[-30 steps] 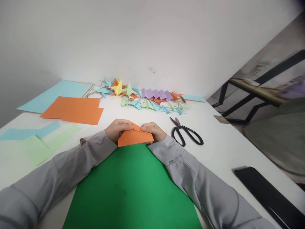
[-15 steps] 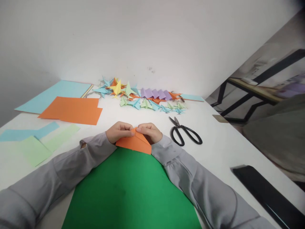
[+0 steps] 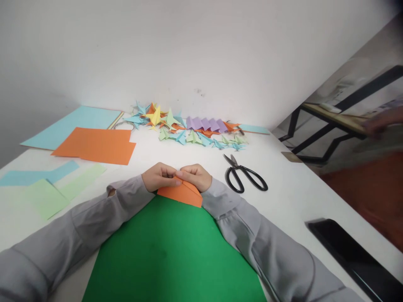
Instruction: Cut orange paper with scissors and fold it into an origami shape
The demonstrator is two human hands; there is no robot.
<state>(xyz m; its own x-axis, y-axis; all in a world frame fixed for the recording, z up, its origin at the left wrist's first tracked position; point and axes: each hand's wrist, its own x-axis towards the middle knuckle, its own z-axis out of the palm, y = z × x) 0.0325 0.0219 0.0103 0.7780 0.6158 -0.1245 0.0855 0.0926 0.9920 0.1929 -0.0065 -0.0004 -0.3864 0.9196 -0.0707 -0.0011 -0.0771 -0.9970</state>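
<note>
A folded piece of orange paper (image 3: 181,195) is held at the far edge of the green sheet (image 3: 170,247). My left hand (image 3: 160,176) pinches its upper left part, thumb on top. My right hand (image 3: 197,177) is closed on the upper right part, its thumb meeting the left one near the top fold. A crease runs down the paper's right side. The fingers behind the paper are hidden. Black-handled scissors (image 3: 244,173) lie partly spread on the table to the right of my right hand.
Folded paper shapes (image 3: 170,119) in several colours line the wall. To the left lie an orange sheet (image 3: 94,144), a blue sheet (image 3: 69,126) and green paper pieces (image 3: 52,199). A black flat object (image 3: 349,251) sits front right. A metal-framed shelf (image 3: 330,117) stands beyond the table.
Both hands have shifted slightly toward each other, and the thumbs now cover more of the paper's top. The paper moved slightly right and nearer. At the far right, an orange-red shape and a blurred hand have appeared.
</note>
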